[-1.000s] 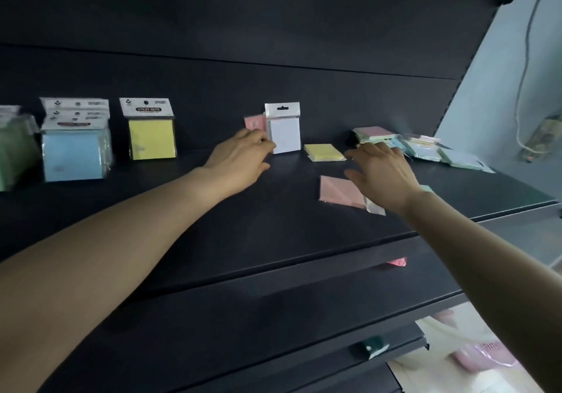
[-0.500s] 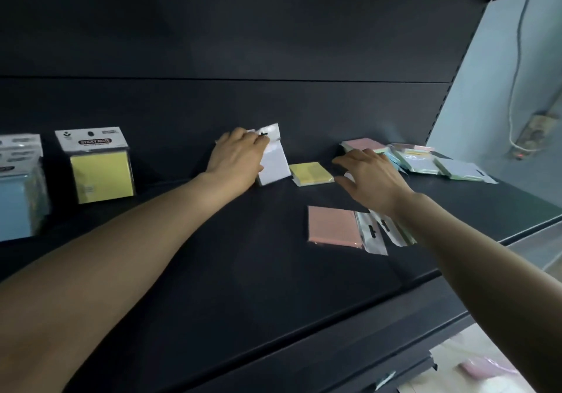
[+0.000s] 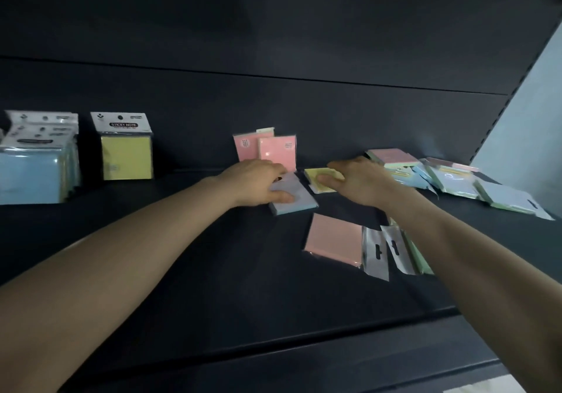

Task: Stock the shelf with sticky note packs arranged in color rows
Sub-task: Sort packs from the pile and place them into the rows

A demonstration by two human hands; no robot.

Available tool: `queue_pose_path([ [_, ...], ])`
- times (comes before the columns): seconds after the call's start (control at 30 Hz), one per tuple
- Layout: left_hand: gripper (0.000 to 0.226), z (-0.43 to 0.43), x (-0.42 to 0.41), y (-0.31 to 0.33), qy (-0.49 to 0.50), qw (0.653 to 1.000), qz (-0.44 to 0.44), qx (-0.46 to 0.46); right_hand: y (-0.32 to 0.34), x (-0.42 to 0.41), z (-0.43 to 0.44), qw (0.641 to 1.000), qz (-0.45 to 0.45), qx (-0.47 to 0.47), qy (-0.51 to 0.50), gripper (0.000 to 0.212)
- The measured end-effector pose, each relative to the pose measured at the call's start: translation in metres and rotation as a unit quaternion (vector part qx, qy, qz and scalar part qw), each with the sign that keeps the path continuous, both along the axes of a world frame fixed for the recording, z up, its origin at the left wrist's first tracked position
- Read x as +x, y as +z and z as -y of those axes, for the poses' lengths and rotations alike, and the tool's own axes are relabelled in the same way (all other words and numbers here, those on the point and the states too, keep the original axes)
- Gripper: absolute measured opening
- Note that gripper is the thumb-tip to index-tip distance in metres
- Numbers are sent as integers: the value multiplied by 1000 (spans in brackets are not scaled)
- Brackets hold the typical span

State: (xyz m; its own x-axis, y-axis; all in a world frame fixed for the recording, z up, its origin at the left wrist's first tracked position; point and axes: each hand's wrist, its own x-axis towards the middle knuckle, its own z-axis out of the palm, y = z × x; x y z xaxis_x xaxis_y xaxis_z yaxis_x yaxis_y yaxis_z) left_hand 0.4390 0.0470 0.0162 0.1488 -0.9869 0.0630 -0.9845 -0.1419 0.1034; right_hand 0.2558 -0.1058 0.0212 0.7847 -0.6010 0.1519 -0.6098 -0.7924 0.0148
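A pale blue sticky note pack (image 3: 299, 200) is being gripped by the left hand (image 3: 258, 182) on the shelf (image 3: 213, 271), a yellow pack (image 3: 315, 176) by the right hand (image 3: 362, 181).

**Pale pack down, right hand on yellow**

The pale pack (image 3: 299, 199) that stood upright against the back wall now lies flat on the shelf (image 3: 213, 271). The left hand (image 3: 258, 182) holds it, thumb across its top. With it down, two pink packs (image 3: 267, 149) show standing at its 11 o'clock. The right hand (image 3: 359, 181) — hovering a second ago — has moved toward 9 o'clock and grips the yellow pack (image 3: 316, 176).
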Motion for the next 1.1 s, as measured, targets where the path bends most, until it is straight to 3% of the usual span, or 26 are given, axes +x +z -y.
queue_pose_path([
  [0.07, 70, -5, -2, 2, 5, 1000, 1, 30, -1, 5, -3, 998, -21, 57, -13, 68],
  [0.17, 77, -14, -11, 3, 14, 998, 5, 65, -3, 10, 0, 998, -34, 48, -8, 77],
  [0.3, 74, -18, -23, 4, 39, 999, 6, 33, -3, 9, 2, 999, -26, 2, 37, 44],
  [0.4, 91, -22, -30, 7, 72, 996, -43, -14, -2, 3, 0, 998, -23, 54, 36, 42],
  [0.47, 99, -25, -32, 10, 79, 994, -43, -58, -1, -2, 1, 994, 35, 95, 29, 36],
  [0.6, 69, -26, -27, 16, 68, 982, -90, -149, 4, -11, 8, 986, 160, 31, 16, 30],
  [0.73, 33, -30, -31, 23, 51, 973, -85, -207, 8, -20, 18, 987, 163, 14, 1, 22],
  [0.87, 38, -31, -39, 29, 55, 977, -113, -170, 13, -28, 15, 986, 163, 22, 22, 43],
  [1.0, 50, -33, -43, 28, 27, 982, -158, -98, 15, -29, 16, 982, 188, 20, -1, 41],
  [1.1, 33, -36, -44, 28, 1, 988, -121, -98, 15, -31, 13, 980, 196, 18, 20, 47],
])
